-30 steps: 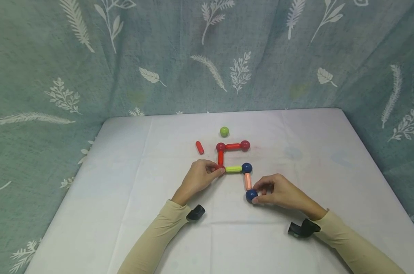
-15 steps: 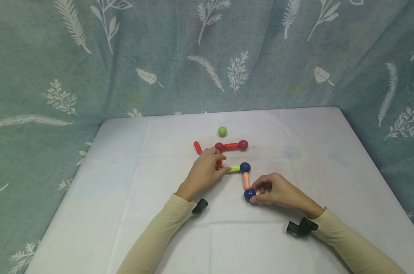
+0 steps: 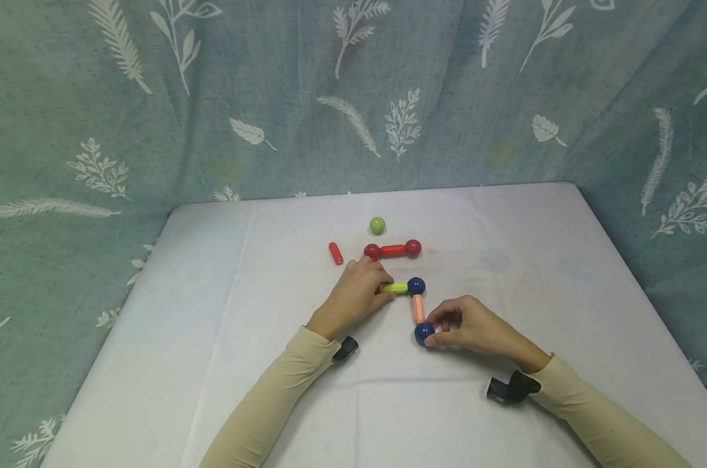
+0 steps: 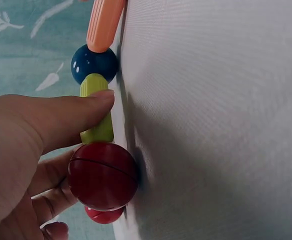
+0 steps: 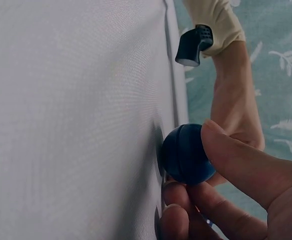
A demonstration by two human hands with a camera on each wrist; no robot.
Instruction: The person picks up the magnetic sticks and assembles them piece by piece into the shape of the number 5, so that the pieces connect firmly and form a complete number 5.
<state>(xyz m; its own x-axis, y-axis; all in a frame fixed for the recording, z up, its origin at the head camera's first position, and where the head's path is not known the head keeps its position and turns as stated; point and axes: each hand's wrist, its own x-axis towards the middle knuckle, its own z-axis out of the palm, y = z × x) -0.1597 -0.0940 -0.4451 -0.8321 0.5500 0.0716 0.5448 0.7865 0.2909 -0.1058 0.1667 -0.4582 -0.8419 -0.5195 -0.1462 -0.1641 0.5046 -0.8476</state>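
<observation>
A joined chain of rods and balls lies on the white cloth. My left hand (image 3: 356, 289) pinches the yellow-green rod (image 4: 98, 132), its thumb across the rod. Beside that thumb is a dark red ball (image 4: 103, 176), which the hand covers in the head view. The rod's other end meets a blue ball (image 3: 416, 286), from which a peach rod (image 3: 419, 309) runs to a second blue ball (image 3: 425, 333). My right hand (image 3: 476, 328) holds that nearer ball between thumb and fingers. Behind my left hand, a red rod (image 3: 393, 250) links two red balls.
A loose red rod (image 3: 335, 253) lies to the left of the chain. Farther back sits a green ball (image 3: 377, 225). The white-covered table (image 3: 283, 224) ends at a leaf-patterned curtain (image 3: 294, 149).
My left hand has let go of the red corner ball and shifted right to take the yellow-green rod. The right hand stays on the nearer blue ball.
</observation>
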